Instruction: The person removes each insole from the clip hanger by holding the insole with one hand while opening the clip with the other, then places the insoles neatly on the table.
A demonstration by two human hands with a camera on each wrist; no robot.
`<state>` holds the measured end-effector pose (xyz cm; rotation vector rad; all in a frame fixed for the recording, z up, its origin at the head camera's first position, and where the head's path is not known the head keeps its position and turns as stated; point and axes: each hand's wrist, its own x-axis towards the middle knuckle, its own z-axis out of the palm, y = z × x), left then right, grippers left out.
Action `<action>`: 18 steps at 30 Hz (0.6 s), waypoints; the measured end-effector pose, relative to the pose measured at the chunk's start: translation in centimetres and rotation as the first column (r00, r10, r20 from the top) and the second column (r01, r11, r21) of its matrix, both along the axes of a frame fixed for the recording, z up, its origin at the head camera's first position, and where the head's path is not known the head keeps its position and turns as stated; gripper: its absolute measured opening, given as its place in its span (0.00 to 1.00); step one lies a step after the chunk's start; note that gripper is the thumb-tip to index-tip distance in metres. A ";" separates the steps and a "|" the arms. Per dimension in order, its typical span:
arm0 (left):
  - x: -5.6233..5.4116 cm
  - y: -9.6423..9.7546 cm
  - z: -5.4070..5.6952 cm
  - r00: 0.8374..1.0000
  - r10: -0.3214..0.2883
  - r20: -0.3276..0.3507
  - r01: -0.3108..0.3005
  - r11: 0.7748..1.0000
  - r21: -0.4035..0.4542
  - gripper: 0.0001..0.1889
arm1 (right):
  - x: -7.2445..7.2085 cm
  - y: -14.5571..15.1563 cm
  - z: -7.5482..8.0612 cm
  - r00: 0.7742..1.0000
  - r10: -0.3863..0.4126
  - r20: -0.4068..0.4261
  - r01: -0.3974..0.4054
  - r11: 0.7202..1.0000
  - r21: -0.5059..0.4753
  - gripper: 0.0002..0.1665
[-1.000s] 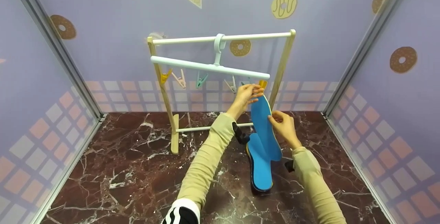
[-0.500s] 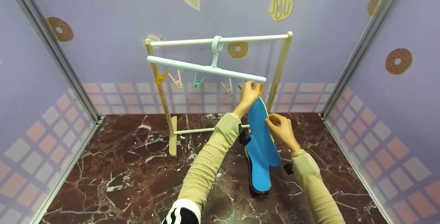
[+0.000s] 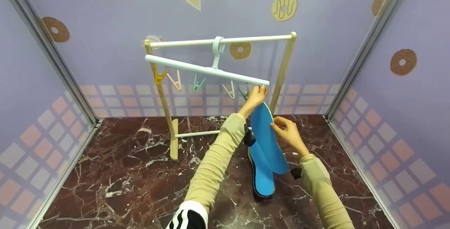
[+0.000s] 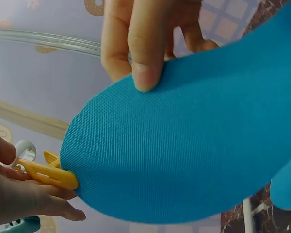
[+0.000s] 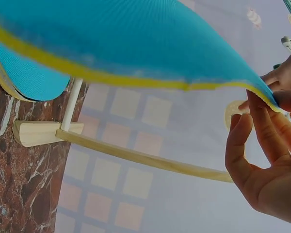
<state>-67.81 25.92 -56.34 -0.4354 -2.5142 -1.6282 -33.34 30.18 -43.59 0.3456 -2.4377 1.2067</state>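
A blue insole (image 3: 263, 134) with a yellow edge hangs upright at the hanger's right end. My right hand (image 3: 286, 132) pinches its side edge between thumb and fingers. My left hand (image 3: 256, 99) holds a yellow clothespin (image 4: 48, 174) at the insole's rounded top end; the clip's tip meets the insole's edge there, and in the head view the hand mostly covers the clip. Whether the clip bites the insole, I cannot tell. Below, a second blue insole (image 3: 263, 183) lies on the dark marbled surface, partly hidden behind the first.
A pale hanger bar (image 3: 207, 69) slants down to the right, hooked on a wooden rack (image 3: 281, 74). Along it hang several more clothespins, among them a yellow one (image 3: 160, 77), a pink one (image 3: 175, 81) and a green one (image 3: 198, 83). Patterned walls enclose three sides.
My left fingers have closed around the yellow clothespin at the insole's top. The hanger bar's right end has dipped slightly. My right hand keeps its pinch on the insole.
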 end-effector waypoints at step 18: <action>-3.0 1.3 -2.6 0.908 -0.338 0.247 0.167 0.834 0.527 0.17 | 1.2 -0.4 1.1 0.999 0.001 0.034 0.000 0.999 -0.035 0.06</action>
